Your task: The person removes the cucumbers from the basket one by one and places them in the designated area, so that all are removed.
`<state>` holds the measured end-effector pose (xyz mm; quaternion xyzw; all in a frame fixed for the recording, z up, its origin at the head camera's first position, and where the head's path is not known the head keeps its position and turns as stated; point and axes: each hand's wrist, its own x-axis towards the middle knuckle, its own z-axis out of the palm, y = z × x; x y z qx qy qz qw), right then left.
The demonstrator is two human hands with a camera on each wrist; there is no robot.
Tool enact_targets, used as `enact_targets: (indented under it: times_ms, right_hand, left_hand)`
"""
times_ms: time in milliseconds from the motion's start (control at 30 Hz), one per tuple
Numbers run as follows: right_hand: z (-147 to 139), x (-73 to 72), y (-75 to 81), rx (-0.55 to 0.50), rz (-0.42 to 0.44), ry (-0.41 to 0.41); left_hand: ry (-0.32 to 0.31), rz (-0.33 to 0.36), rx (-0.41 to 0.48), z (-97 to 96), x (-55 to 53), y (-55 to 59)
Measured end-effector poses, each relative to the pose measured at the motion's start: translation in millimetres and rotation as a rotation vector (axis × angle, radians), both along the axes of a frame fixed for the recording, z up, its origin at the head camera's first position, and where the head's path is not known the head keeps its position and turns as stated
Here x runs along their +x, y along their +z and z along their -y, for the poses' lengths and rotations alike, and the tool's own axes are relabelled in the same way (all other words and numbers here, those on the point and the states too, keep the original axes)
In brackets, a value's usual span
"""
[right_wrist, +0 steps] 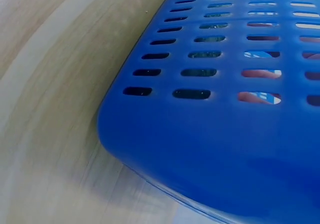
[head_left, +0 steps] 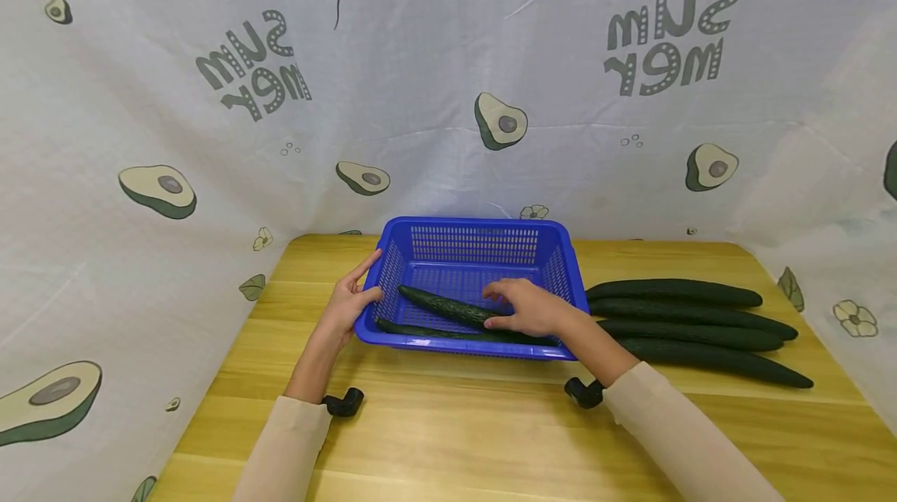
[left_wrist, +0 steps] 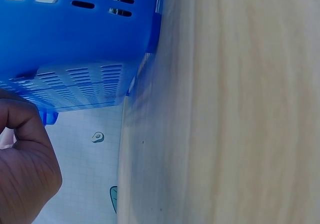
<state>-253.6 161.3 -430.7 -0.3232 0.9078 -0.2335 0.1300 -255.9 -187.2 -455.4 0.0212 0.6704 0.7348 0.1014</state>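
Note:
A blue plastic basket (head_left: 483,234) with slotted walls stands on the wooden table. My left hand (head_left: 345,306) grips its left rim, the thumb over the edge and the index finger stretched along the side. My right hand (head_left: 532,309) reaches into the basket over the right end of a dark green cucumber (head_left: 441,304), its thumb and loosely bent fingers spread on either side. Another cucumber (head_left: 420,331) lies along the near wall. In the right wrist view the basket wall (right_wrist: 190,134) hides most of my right hand.
Several long cucumbers (head_left: 701,337) lie side by side on the table (head_left: 448,432), right of the basket. Behind the table hangs a pale curtain (head_left: 427,58) printed with avocados. Dark wrist cameras sit under both sleeves.

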Motion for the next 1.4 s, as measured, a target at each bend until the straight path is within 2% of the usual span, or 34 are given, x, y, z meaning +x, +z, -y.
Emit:
enact_targets:
  times_ms: [233,633,1100,1400]
  right_hand:
    - [2.3,0.6,1.2,0.087,0.072,0.015]
    - [4.7,0.1,0.3,0.17,0.03,0.042]
    - [2.2,4.4,2.5,0.013,-0.068,-0.028]
    - [6.0,9.4,5.5,0.015,-0.12,-0.086]
  left_hand:
    - [0.001,0.0,-0.006,0.5,0.0,0.8]
    - [0.0,-0.002,0.003,-0.6,-0.1,-0.8]
    - [0.015,0.012,0.01,-0.2,0.2,-1.9]
    - [0.008,0.006,0.021,0.7,-0.4,-2.4]
